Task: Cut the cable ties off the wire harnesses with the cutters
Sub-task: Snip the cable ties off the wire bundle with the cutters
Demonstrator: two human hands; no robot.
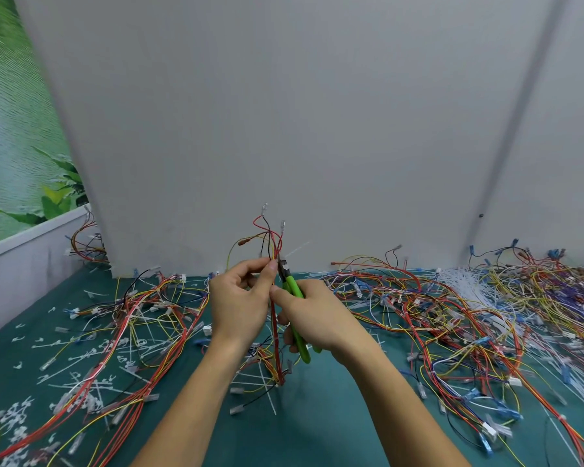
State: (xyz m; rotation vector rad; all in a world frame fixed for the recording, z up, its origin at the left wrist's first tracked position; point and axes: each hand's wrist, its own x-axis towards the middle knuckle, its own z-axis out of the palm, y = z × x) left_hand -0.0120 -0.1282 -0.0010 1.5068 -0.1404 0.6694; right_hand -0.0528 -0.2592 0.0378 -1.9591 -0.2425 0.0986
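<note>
grey wall, green tabletop, leafy mural

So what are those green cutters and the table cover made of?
The cutters: dark, probably metal jaws, with glossy green plastic or rubber sleeves on the handles. The table cover: matte teal cloth or rubber mat, showing no shine; I cannot tell which.

Head-worn camera looks forward and down, close over the table.

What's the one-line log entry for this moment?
left hand: pinches raised harness | right hand: grips green cutters, tip at harness | cable tie: tail beside tip
</note>
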